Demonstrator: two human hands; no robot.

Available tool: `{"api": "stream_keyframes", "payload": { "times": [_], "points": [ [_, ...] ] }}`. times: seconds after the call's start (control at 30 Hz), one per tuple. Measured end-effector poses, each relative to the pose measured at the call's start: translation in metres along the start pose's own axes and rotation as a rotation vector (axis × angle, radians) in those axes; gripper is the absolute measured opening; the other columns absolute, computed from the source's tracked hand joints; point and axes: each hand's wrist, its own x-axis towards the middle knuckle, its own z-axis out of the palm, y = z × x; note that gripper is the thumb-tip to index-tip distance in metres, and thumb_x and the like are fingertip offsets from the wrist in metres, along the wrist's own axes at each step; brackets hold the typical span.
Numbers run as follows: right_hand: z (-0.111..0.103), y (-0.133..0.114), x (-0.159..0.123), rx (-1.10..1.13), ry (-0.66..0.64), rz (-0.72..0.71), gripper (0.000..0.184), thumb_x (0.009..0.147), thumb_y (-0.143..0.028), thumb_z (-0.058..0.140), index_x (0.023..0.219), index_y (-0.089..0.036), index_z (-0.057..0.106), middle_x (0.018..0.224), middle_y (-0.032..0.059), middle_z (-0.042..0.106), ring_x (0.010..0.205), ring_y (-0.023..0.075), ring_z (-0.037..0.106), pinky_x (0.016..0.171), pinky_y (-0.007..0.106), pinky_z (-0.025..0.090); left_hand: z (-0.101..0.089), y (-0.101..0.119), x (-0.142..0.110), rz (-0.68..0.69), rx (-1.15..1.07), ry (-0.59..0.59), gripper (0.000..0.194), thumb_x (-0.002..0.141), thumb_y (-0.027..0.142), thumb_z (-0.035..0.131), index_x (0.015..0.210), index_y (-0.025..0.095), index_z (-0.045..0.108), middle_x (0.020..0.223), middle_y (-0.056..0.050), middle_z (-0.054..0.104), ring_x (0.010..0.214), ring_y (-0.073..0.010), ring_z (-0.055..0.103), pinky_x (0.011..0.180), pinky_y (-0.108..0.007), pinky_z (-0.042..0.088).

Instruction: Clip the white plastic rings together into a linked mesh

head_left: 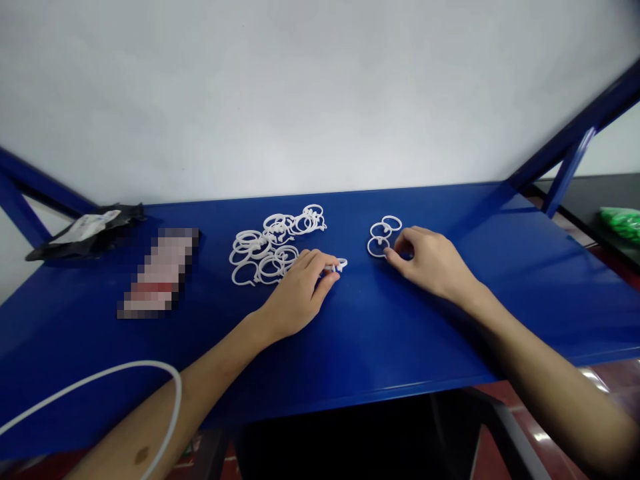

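Note:
My left hand (300,290) pinches a white curtain ring (343,263) between thumb and forefinger, just right of a loose pile of white curtain rings (270,268). The fingers hide part of that ring. My right hand (429,261) is curled, its thumb and forefinger tips closed at the right edge of another white curtain ring (379,256). That ring is the nearest of a small group of three, with a middle ring (381,224) and a far ring (392,217) touching in a row on the blue table (350,347).
A pixelated flat item (160,273) and a black plastic package (90,230) with a white label lie to the left. A white cable (125,363) loops over my left forearm. Blue frame bars (567,173) rise at both sides, before a pale back wall (310,100).

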Motion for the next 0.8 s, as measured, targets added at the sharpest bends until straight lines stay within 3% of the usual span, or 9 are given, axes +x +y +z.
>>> {"api": "stream_keyframes", "payload": {
  "times": [0.1,0.2,0.27,0.37,0.53,0.8],
  "points": [
    [0.002,-0.013,-0.005,0.218,0.112,-0.182,0.011,0.092,-0.032,0.061,0.088,-0.021,0.059,0.088,0.0059,0.066,0.077,0.0199,0.062,0.071,0.035,0.051,0.001,0.000,0.000,0.013,-0.015,0.013,0.009,0.101,0.020,0.050,0.106,0.020,0.058,0.098,-0.004,0.064,0.093,-0.0196,0.060,0.087,-0.036,0.050],
    [0.009,-0.027,-0.013,0.407,0.024,-0.425,0.014,0.096,-0.031,0.060,0.107,-0.022,0.060,0.106,0.0073,0.068,0.088,0.0185,0.065,0.080,0.034,0.055,0.002,0.000,0.000,0.034,-0.040,0.055,0.009,0.100,0.017,0.053,0.104,0.019,0.061,0.097,-0.002,0.067,0.091,-0.0178,0.062,0.086,-0.034,0.052],
    [0.014,-0.032,-0.017,0.449,0.008,-0.501,0.013,0.099,-0.029,0.058,0.109,-0.022,0.060,0.110,0.0083,0.068,0.093,0.0187,0.066,0.083,0.035,0.056,0.003,0.001,0.000,0.034,-0.063,0.093,0.010,0.099,0.016,0.055,0.103,0.019,0.063,0.096,-0.002,0.069,0.089,-0.0163,0.065,0.085,-0.032,0.053],
    [0.020,-0.036,-0.019,0.502,0.056,-0.490,0.010,0.100,-0.027,0.057,0.107,-0.020,0.060,0.109,0.0086,0.069,0.091,0.0173,0.067,0.080,0.033,0.057,0.004,0.004,-0.001,0.025,-0.098,0.132,0.011,0.098,0.014,0.057,0.102,0.019,0.066,0.093,-0.001,0.071,0.083,-0.0142,0.067,0.083,-0.029,0.054],
    [0.025,-0.038,-0.021,0.590,0.026,-0.454,0.005,0.100,-0.025,0.058,0.100,-0.021,0.061,0.095,0.0031,0.073,0.084,0.0147,0.070,0.076,0.028,0.056,0.008,0.011,-0.005,0.068,-0.109,0.195,0.015,0.098,0.015,0.059,0.105,0.019,0.071,0.095,-0.002,0.074,0.081,-0.0135,0.070,0.080,-0.027,0.057],
    [0.029,-0.039,-0.031,0.498,0.084,-0.601,0.016,0.103,-0.016,0.047,0.092,-0.018,0.059,0.087,0.0063,0.069,0.077,0.0152,0.065,0.069,0.028,0.054,0.021,0.020,-0.015,0.202,0.016,0.314,0.028,0.097,0.004,0.052,0.118,0.011,0.069,0.097,-0.006,0.076,0.084,-0.0155,0.069,0.076,-0.027,0.060]
  ]
}}
